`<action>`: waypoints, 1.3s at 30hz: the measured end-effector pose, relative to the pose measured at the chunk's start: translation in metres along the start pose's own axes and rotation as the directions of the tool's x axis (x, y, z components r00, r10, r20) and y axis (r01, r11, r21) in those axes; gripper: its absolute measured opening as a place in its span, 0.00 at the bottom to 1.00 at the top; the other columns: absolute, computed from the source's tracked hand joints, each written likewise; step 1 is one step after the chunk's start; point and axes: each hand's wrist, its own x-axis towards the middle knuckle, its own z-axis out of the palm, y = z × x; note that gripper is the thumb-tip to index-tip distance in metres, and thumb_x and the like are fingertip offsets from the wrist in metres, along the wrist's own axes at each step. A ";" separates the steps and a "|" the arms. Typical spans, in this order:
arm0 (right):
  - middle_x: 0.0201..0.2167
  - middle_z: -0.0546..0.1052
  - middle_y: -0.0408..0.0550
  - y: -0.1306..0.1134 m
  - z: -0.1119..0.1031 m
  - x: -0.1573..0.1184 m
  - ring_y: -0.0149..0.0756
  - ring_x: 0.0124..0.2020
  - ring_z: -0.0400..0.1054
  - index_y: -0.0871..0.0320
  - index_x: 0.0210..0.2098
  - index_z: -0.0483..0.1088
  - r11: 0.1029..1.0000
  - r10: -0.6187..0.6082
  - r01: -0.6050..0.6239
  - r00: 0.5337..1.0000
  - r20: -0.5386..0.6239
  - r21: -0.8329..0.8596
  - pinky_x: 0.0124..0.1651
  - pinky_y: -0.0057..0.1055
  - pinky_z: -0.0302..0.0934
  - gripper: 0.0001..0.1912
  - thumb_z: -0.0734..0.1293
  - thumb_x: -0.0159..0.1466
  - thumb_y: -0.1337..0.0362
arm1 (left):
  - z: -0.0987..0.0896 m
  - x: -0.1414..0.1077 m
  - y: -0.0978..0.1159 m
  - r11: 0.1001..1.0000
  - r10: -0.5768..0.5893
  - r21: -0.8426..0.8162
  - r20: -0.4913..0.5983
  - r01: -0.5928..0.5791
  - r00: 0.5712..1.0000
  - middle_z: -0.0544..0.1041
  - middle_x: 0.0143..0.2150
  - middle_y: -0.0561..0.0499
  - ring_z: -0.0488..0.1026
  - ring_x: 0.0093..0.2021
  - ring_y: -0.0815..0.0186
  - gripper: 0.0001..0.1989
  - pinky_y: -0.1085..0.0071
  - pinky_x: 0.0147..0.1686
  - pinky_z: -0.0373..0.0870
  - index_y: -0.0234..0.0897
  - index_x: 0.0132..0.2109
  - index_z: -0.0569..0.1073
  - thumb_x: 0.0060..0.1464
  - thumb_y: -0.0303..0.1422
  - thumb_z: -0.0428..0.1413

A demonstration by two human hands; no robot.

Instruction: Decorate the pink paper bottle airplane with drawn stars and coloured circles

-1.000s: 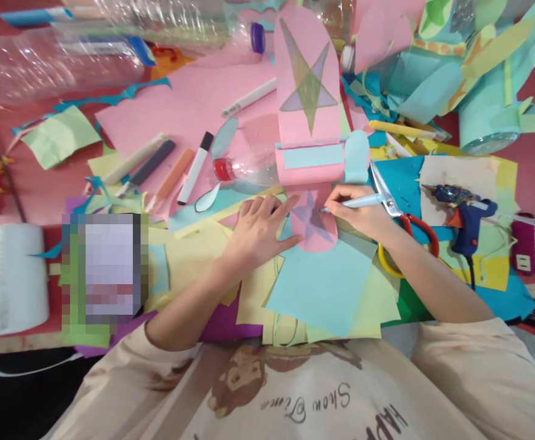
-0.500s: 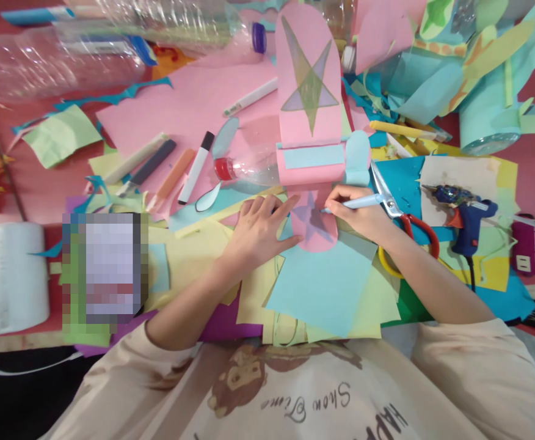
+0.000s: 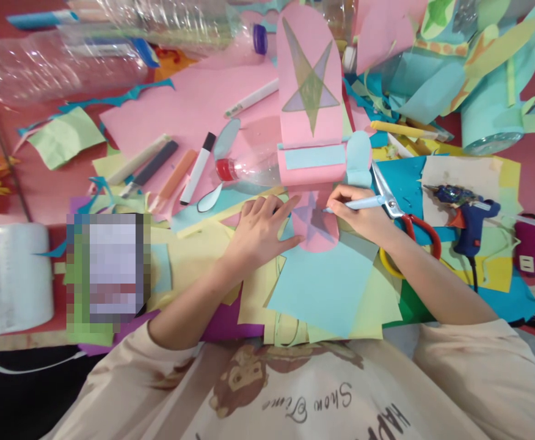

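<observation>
My right hand grips a light-blue marker, its tip on a rounded pink paper flap that carries a star partly coloured in blue-purple. Spread flat, my left hand has its thumb and forefinger at the flap's left edge. The flap lies just below a plastic bottle with a red cap, which rests on its side wrapped in pink paper. Above the bottle stretches a second pink flap with a star in olive and purple. A light-blue sheet lies beneath the lower flap.
Scissors with red and yellow handles lie by my right forearm, and a blue glue gun sits farther right. Several markers lie left of the bottle. Large clear bottles stand back left; a blurred-out device is near left.
The whole view has shifted very slightly to the right. Both hands and the marker keep nearly the same place on the flap.
</observation>
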 end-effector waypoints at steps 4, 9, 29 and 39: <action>0.21 0.69 0.40 0.000 0.000 -0.001 0.28 0.24 0.60 0.58 0.23 0.65 1.000 -0.007 0.007 1.000 -0.001 -0.024 0.28 0.27 0.52 0.09 0.63 0.60 0.66 | 0.000 0.000 0.000 1.000 0.005 0.012 -0.008 -0.005 1.000 0.70 0.40 0.44 0.67 0.42 0.55 0.32 0.58 0.46 0.61 0.37 0.62 0.64 0.53 0.45 0.58; 0.22 0.69 0.41 -0.001 0.000 -0.001 0.29 0.25 0.60 0.58 0.24 0.64 1.000 -0.006 0.006 1.000 -0.021 -0.020 0.29 0.27 0.53 0.09 0.63 0.61 0.65 | 0.000 0.000 0.001 1.000 0.005 0.013 -0.009 -0.004 1.000 0.70 0.40 0.44 0.67 0.42 0.55 0.33 0.58 0.45 0.61 0.37 0.63 0.64 0.53 0.45 0.58; 0.22 0.69 0.41 0.000 -0.002 0.000 0.28 0.25 0.60 0.58 0.25 0.65 1.000 -0.017 0.017 1.000 -0.014 -0.015 0.29 0.27 0.52 0.10 0.64 0.62 0.64 | 0.001 0.000 0.000 1.000 -0.002 0.008 -0.002 0.002 1.000 0.71 0.41 0.44 0.67 0.43 0.54 0.33 0.57 0.46 0.62 0.37 0.62 0.64 0.52 0.44 0.59; 0.26 0.72 0.43 0.000 -0.002 0.000 0.30 0.28 0.63 0.59 0.28 0.67 1.000 -0.013 0.013 0.999 -0.038 -0.007 0.32 0.27 0.54 0.12 0.64 0.64 0.58 | 0.000 0.000 0.000 1.000 -0.007 0.002 0.001 0.007 1.000 0.70 0.41 0.45 0.67 0.43 0.54 0.32 0.57 0.46 0.62 0.38 0.63 0.64 0.53 0.44 0.57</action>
